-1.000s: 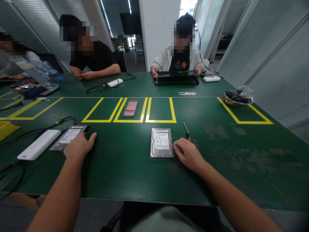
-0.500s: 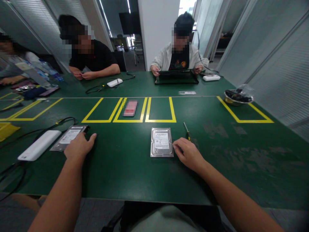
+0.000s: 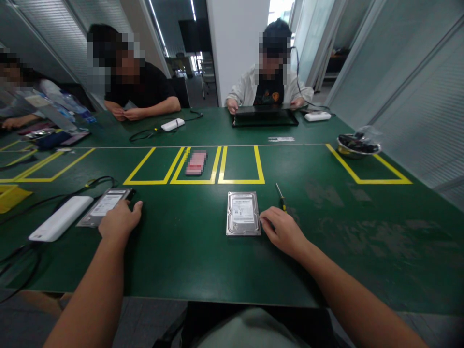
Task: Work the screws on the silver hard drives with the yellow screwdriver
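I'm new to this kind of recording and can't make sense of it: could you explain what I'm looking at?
There is no machine here, just a person's two bare hands. All the pictures come from one camera on that person's head, looking forward and down.

On the green table, the left hand lies over the right part of one hard drive; its fingertips are hidden, so its grip is unclear. A white box sits left of that drive.

The right hand rests, fingers curled, at the right edge of a second hard drive; contact is hard to tell. Just beyond this hand lies a screwdriver.

Across the table, a co-worker holds a black rectangular panel.
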`<state>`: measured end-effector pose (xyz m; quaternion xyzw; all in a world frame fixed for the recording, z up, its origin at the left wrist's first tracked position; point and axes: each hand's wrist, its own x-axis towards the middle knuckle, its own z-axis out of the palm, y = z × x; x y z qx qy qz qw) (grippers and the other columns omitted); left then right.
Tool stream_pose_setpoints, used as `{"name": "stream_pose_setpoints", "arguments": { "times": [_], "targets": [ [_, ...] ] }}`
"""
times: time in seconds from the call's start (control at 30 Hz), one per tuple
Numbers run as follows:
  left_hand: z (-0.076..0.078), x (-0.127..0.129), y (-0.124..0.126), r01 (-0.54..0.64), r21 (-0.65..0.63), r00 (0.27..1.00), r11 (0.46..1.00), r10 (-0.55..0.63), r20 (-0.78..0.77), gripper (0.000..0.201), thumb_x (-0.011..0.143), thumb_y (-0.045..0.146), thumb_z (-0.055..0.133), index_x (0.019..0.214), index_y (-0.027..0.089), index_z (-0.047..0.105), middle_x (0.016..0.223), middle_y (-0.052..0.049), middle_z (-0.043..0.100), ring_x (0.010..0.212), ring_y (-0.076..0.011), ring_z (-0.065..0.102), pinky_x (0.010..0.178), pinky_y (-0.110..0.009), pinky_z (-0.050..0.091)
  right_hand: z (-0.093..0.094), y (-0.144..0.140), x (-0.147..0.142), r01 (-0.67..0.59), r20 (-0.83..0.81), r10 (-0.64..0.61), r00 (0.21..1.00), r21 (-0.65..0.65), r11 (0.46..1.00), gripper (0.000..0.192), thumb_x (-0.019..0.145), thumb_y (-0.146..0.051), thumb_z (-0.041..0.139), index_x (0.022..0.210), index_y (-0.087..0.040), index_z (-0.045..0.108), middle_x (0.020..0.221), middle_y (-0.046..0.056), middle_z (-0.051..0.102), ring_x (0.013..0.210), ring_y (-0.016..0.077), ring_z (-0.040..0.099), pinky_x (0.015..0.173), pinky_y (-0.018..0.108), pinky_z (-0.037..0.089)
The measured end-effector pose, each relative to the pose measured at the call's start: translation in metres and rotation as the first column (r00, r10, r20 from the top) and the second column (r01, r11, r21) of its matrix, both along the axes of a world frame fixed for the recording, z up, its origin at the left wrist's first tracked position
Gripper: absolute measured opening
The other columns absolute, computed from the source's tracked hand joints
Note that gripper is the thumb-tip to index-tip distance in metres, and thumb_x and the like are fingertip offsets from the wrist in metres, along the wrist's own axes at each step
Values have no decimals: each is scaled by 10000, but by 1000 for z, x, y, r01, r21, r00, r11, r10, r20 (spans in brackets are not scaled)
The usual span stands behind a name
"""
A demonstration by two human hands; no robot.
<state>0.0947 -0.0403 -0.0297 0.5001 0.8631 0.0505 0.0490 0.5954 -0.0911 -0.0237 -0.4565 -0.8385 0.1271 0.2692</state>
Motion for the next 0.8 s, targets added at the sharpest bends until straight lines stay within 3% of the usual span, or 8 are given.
{"name": "stream_pose_setpoints", "arguments": {
  "times": [0.1, 0.27, 0.5, 0.8],
  "targets": [
    [8, 9, -2, -112, -101, 992, 989, 106, -67, 694, 888, 629, 274, 1303, 135, 529, 1161, -256, 608, 1011, -414, 607, 726, -478, 479, -1, 0, 0, -7, 4, 7, 1000, 3, 1000, 148, 943, -160, 450, 919, -178, 595, 880, 83, 604, 836, 207, 567, 781, 338, 475],
    [10, 14, -3, -116, -101, 990, 988, 108, -87, 571, 914, 513, 304, 1259, 140, 565, 1147, -231, 623, 967, -363, 621, 735, -452, 494, -1, 0, 0, -12, 12, 12, 1000, 1, 1000, 149, 940, -159, 451, 925, -176, 599, 879, 85, 606, 835, 208, 566, 776, 340, 476],
    [9, 17, -5, -84, -40, 992, 996, 80, -95, 471, 921, 435, 317, 1196, 178, 602, 1274, -217, 539, 1085, -385, 580, 810, -493, 493, 0, -1, 0, -12, 1, 12, 1000, 2, 1000, 139, 934, -156, 464, 919, -182, 600, 878, 79, 610, 828, 202, 568, 761, 329, 479],
    [7, 12, -7, -14, -74, 998, 997, 9, -67, 502, 929, 452, 303, 1162, 130, 608, 1200, -220, 575, 1029, -384, 594, 761, -476, 490, 0, -1, 0, -15, 4, 15, 1000, -2, 1000, 146, 940, -156, 454, 934, -181, 597, 886, 81, 607, 844, 205, 568, 781, 341, 483]
  ]
}}
